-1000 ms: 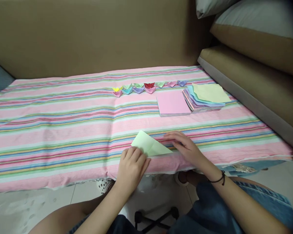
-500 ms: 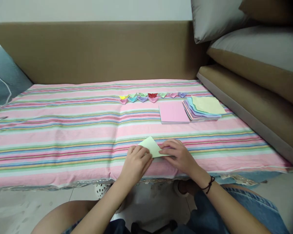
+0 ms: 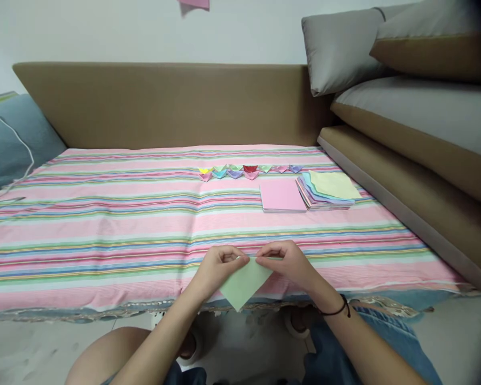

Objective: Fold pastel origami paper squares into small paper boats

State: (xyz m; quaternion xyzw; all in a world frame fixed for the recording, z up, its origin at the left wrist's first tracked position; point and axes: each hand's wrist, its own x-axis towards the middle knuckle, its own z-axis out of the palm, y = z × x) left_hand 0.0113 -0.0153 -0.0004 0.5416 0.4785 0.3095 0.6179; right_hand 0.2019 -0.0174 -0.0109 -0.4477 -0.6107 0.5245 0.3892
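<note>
A pale green folded paper triangle (image 3: 244,283) hangs point-down at the near edge of the striped cloth (image 3: 104,224). My left hand (image 3: 218,264) pinches its upper left corner and my right hand (image 3: 286,262) pinches its upper right corner, both with fingers curled closed. The two hands nearly touch above the paper. A black band circles my right wrist.
A row of several small coloured paper boats (image 3: 246,171) lies further back. To their right sit a pink paper stack (image 3: 282,195) and a fanned multicoloured paper stack (image 3: 328,190). Brown and grey cushions (image 3: 417,123) rise on the right, a blue pillow (image 3: 12,139) on the left.
The green paper was flat on the cloth under both hands; now it is lifted by its top corners and hangs point-down. The camera has tilted upward.
</note>
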